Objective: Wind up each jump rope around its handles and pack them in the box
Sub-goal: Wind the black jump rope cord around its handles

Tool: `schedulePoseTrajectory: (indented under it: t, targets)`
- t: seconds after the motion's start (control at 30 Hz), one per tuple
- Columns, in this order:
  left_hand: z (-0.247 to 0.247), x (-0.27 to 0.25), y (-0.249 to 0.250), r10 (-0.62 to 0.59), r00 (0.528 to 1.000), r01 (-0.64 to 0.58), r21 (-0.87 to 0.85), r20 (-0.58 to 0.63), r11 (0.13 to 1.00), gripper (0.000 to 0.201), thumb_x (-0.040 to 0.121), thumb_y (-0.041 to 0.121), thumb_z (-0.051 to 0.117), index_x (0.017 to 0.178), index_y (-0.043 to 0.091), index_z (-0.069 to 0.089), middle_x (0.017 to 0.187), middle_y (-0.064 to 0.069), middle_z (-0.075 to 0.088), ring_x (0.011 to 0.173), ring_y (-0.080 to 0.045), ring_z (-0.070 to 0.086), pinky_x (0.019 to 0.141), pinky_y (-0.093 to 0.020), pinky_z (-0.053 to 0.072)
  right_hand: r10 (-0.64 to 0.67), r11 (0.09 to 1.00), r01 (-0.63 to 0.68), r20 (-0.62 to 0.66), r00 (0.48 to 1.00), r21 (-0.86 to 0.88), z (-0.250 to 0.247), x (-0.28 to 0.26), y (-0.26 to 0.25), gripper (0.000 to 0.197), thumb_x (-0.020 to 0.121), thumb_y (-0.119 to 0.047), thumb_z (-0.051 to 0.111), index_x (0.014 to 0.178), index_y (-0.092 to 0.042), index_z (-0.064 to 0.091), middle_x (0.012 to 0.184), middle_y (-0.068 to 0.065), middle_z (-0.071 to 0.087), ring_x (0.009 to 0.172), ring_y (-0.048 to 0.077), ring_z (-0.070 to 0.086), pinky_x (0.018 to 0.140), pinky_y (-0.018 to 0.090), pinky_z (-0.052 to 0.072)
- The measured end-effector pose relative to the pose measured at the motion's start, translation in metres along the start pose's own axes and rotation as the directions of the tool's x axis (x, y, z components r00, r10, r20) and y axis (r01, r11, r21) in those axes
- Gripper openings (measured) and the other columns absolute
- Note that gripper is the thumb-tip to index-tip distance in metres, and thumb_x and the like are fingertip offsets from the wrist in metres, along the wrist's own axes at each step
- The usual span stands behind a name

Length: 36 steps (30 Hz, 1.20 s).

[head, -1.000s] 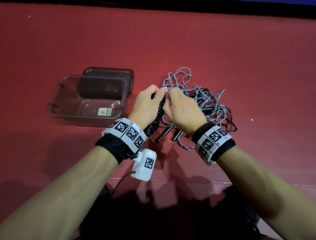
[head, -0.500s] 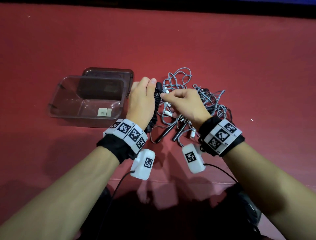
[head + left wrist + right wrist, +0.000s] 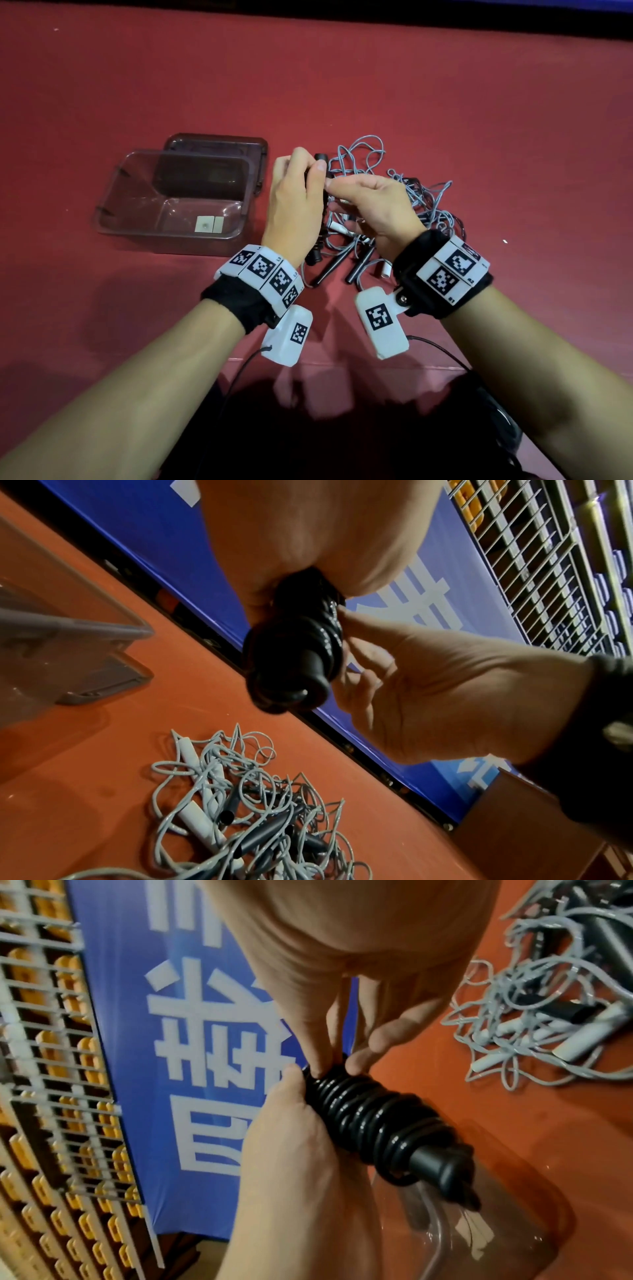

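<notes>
A black jump rope (image 3: 321,205), wound in tight coils round its two handles, stands almost upright in my left hand (image 3: 310,171), just right of the box. The left wrist view shows the bundle (image 3: 291,653) coming out below my left palm. My right hand (image 3: 330,186) pinches the coils near the bundle's upper end; in the right wrist view its fingertips (image 3: 322,1066) press on the top turns of the black rope (image 3: 369,1118). The clear plastic box (image 3: 171,241) sits open to the left with only a small label on its floor.
The box's lid (image 3: 215,142) lies behind the box. Right of my hands is a tangled pile of grey ropes (image 3: 424,202) with black handles (image 3: 334,265) and white handles (image 3: 383,269), also seen as a pile (image 3: 240,818) under the bundle. The red table's front edge runs below my wrists.
My left hand has carried the wound black rope up and left, off the pile and towards the box. My right hand turned palm inward, drew back briefly, and now pinches the bundle's top.
</notes>
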<state>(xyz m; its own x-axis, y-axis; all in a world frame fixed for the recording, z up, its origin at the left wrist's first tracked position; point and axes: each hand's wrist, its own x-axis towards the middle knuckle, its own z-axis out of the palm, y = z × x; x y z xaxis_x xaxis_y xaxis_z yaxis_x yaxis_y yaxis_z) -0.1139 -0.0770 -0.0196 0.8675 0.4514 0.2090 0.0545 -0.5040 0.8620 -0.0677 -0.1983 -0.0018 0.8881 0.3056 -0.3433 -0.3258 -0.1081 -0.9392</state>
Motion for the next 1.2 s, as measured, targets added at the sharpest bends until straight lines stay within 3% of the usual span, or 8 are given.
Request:
schedulePoseTrajectory:
  t: [0.17, 0.27, 0.33, 0.43, 0.63, 0.73, 0.87, 1.2]
  targets:
    - [-0.001, -0.005, 0.007, -0.098, 0.994, 0.083, -0.221, -0.057, 0.972, 0.019, 0.101, 0.027, 0.06, 0.113, 0.022, 0.047, 0.11, 0.005, 0.055, 0.099, 0.006, 0.052, 0.089, -0.02, 0.042, -0.054, 0.996, 0.052, -0.017, 0.998, -0.075, 0.003, 0.003, -0.006, 0.013, 0.086, -0.018, 0.078, 0.085, -0.006, 0.078, 0.078, 0.002, 0.073, 0.073, 0.009, 0.07, 0.058, 0.026, 0.053]
    - [0.001, -0.005, 0.008, -0.422, 0.906, 0.376, -0.518, 0.032, 0.768, 0.064, 0.082, 0.048, 0.079, 0.133, 0.035, 0.043, 0.118, 0.004, 0.063, 0.11, -0.012, 0.067, 0.1, -0.038, 0.053, -0.063, 0.997, 0.059, -0.057, 0.996, -0.058, 0.002, 0.003, -0.011, 0.023, 0.083, -0.014, 0.077, 0.087, 0.008, 0.076, 0.076, 0.008, 0.072, 0.066, 0.01, 0.069, 0.058, 0.026, 0.053]
    - [0.002, -0.003, 0.009, -0.486, 0.852, 0.504, -0.559, 0.195, 0.658, 0.053, 0.08, 0.053, 0.078, 0.119, 0.02, 0.064, 0.103, -0.003, 0.075, 0.096, -0.021, 0.074, 0.097, -0.052, 0.057, -0.06, 0.997, 0.055, -0.07, 0.996, -0.062, 0.001, 0.002, -0.013, 0.022, 0.082, -0.011, 0.075, 0.085, 0.01, 0.074, 0.071, 0.009, 0.069, 0.063, 0.012, 0.066, 0.056, 0.023, 0.052]
    - [-0.001, -0.001, 0.014, -0.459, 0.866, 0.499, -0.338, 0.197, 0.798, 0.045, 0.083, 0.063, 0.068, 0.093, 0.02, 0.076, 0.085, 0.002, 0.079, 0.083, -0.019, 0.076, 0.091, -0.05, 0.06, -0.029, 0.998, 0.027, -0.04, 0.999, -0.055, 0.0, 0.001, -0.014, 0.014, 0.083, -0.011, 0.072, 0.078, 0.002, 0.072, 0.063, 0.006, 0.066, 0.062, 0.014, 0.066, 0.059, 0.026, 0.058]
    - [-0.006, 0.001, 0.012, -0.313, 0.946, 0.322, -0.155, 0.077, 0.934, 0.034, 0.088, 0.055, 0.07, 0.091, 0.022, 0.062, 0.078, 0.011, 0.066, 0.071, -0.006, 0.063, 0.066, -0.027, 0.049, 0.093, 0.994, -0.082, 0.156, 0.983, -0.071, -0.007, 0.003, -0.017, 0.014, 0.088, -0.012, 0.062, 0.075, -0.009, 0.067, 0.078, 0.0, 0.072, 0.084, 0.017, 0.076, 0.083, 0.032, 0.062]
    - [-0.003, -0.002, 0.007, -0.369, 0.928, 0.372, -0.212, 0.054, 0.904, 0.043, 0.082, 0.058, 0.074, 0.096, 0.02, 0.059, 0.083, 0.004, 0.07, 0.073, -0.015, 0.069, 0.071, -0.035, 0.057, 0.156, 0.984, -0.132, 0.227, 0.961, -0.118, -0.006, 0.006, -0.017, 0.006, 0.09, -0.011, 0.061, 0.086, -0.009, 0.066, 0.088, 0.006, 0.076, 0.088, 0.024, 0.077, 0.088, 0.035, 0.061]
    - [0.004, -0.006, 0.003, -0.453, 0.883, 0.467, -0.343, 0.125, 0.815, 0.049, 0.066, 0.062, 0.078, 0.094, 0.027, 0.058, 0.091, -0.003, 0.074, 0.082, -0.028, 0.073, 0.081, -0.058, 0.06, 0.091, 0.981, -0.065, 0.14, 0.986, -0.185, -0.009, 0.008, -0.012, 0.011, 0.089, -0.004, 0.068, 0.095, -0.007, 0.06, 0.084, 0.017, 0.074, 0.077, 0.023, 0.076, 0.068, 0.033, 0.064]
    - [0.004, 0.0, -0.008, -0.46, 0.867, 0.498, -0.379, 0.193, 0.78, 0.028, 0.079, 0.046, 0.081, 0.084, 0.02, 0.072, 0.068, 0.003, 0.07, 0.06, -0.018, 0.064, 0.063, -0.037, 0.054, 0.115, 0.993, -0.118, 0.152, 0.982, 0.013, -0.008, 0.01, -0.002, 0.017, 0.089, 0.002, 0.068, 0.106, 0.003, 0.073, 0.088, 0.012, 0.066, 0.059, 0.008, 0.056, 0.06, 0.024, 0.059]
